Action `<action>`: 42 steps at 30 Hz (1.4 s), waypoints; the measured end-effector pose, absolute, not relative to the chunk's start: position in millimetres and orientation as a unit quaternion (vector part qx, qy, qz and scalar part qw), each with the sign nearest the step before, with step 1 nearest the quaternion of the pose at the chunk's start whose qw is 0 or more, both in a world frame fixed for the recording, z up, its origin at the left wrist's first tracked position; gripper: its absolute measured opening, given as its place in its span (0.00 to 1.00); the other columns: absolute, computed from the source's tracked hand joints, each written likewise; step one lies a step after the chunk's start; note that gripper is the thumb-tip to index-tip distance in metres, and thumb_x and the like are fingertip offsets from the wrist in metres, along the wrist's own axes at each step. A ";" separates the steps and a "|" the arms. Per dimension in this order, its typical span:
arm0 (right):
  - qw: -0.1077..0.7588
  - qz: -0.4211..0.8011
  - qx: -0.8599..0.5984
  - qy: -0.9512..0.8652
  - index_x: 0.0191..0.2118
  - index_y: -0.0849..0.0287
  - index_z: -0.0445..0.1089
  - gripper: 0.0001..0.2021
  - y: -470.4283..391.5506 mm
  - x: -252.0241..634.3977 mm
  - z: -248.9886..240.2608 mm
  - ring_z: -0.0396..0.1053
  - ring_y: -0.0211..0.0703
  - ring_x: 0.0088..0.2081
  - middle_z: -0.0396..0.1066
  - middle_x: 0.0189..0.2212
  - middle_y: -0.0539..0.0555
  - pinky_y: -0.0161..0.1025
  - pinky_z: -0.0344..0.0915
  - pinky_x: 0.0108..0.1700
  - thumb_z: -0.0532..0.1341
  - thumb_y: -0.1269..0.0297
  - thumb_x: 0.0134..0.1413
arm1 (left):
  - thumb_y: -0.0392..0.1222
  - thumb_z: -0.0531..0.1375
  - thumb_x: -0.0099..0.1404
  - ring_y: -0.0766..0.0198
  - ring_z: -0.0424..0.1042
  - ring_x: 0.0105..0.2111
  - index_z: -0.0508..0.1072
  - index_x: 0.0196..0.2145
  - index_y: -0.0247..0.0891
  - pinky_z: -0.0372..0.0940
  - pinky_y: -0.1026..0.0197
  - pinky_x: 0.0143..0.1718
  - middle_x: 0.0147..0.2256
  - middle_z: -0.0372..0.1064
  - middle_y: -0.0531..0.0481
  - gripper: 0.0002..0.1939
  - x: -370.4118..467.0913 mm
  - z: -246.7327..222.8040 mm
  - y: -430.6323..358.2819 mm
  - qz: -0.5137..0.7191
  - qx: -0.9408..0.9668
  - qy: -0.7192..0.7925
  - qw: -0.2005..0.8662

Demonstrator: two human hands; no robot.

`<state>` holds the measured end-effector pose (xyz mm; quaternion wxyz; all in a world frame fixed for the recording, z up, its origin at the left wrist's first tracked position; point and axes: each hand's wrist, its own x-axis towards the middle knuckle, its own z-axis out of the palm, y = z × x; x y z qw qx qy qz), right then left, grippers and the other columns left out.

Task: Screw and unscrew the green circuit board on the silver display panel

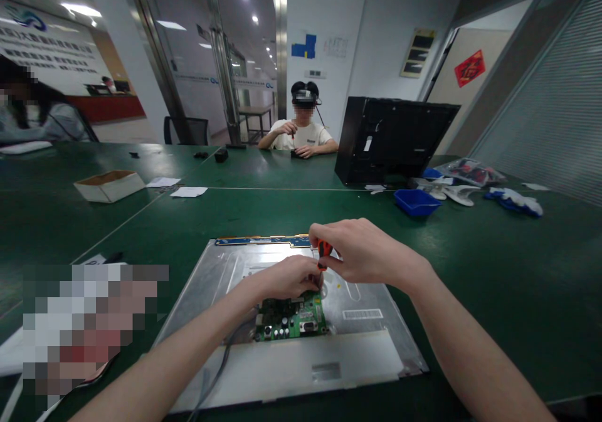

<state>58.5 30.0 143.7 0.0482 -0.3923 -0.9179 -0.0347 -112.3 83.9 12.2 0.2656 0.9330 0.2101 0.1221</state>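
Observation:
My right hand [362, 251] grips a screwdriver [323, 249] with an orange and black handle, held upright with its shaft pointing down. My left hand [297, 276] is closed, its fingertips bunched beside the shaft near the upper right corner of a green circuit board [291, 321]. What those fingertips hold, if anything, is hidden. The board lies on the metal back of a flat display panel [364, 340], which rests on the green table. Along the panel's far edge runs a narrow blue circuit strip [263, 241]. A grey cable [219, 372] trails from the board's left side toward me.
Beyond the panel stand a black monitor housing [395, 140] and a blue tray [417, 202], with gloves [515, 201] to the right. An open cardboard box [110, 187] and papers [189, 192] sit far left. Across the table a person [301, 127] works with a small tool.

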 end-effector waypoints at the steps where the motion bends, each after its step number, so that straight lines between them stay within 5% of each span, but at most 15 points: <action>1: 0.051 -0.037 -0.391 -0.918 0.38 0.55 0.61 0.07 30.2 58.0 143.2 0.65 0.38 0.30 0.71 0.32 0.49 0.36 0.46 0.26 0.58 0.66 0.52 | 0.28 0.60 0.58 0.63 0.71 0.34 0.75 0.31 0.37 0.61 0.65 0.36 0.33 0.72 0.51 0.07 -112.3 11.5 84.2 0.122 0.933 0.210 0.266; 11: 0.036 -0.071 -0.417 -0.905 0.38 0.55 0.62 0.10 33.7 56.1 141.7 0.66 0.40 0.29 0.71 0.29 0.50 0.36 0.44 0.25 0.60 0.56 0.53 | 0.31 0.60 0.59 0.63 0.71 0.34 0.75 0.34 0.38 0.61 0.65 0.37 0.33 0.73 0.52 0.06 -114.8 15.0 84.8 0.103 0.938 0.221 0.245; 18: 0.058 -0.040 -0.390 -0.918 0.38 0.56 0.61 0.08 31.9 58.6 141.0 0.65 0.38 0.30 0.72 0.32 0.49 0.35 0.47 0.26 0.59 0.66 0.51 | 0.30 0.61 0.58 0.64 0.70 0.33 0.75 0.32 0.37 0.61 0.66 0.35 0.31 0.73 0.53 0.05 -114.0 14.4 85.1 0.111 0.932 0.227 0.261; 29: 0.052 -0.057 -0.413 -0.908 0.38 0.55 0.63 0.09 33.9 58.2 139.8 0.67 0.40 0.30 0.72 0.30 0.50 0.36 0.45 0.26 0.60 0.58 0.52 | 0.29 0.60 0.58 0.63 0.71 0.34 0.76 0.33 0.38 0.61 0.64 0.38 0.32 0.74 0.53 0.08 -114.4 11.0 85.8 0.112 0.928 0.224 0.275; 42: 0.063 -0.072 -0.408 -0.908 0.37 0.56 0.62 0.06 35.5 57.0 136.8 0.66 0.39 0.29 0.72 0.30 0.49 0.36 0.45 0.25 0.57 0.63 0.53 | 0.28 0.58 0.58 0.64 0.71 0.33 0.75 0.33 0.37 0.61 0.65 0.36 0.31 0.74 0.52 0.08 -115.3 15.3 85.4 0.107 0.929 0.219 0.278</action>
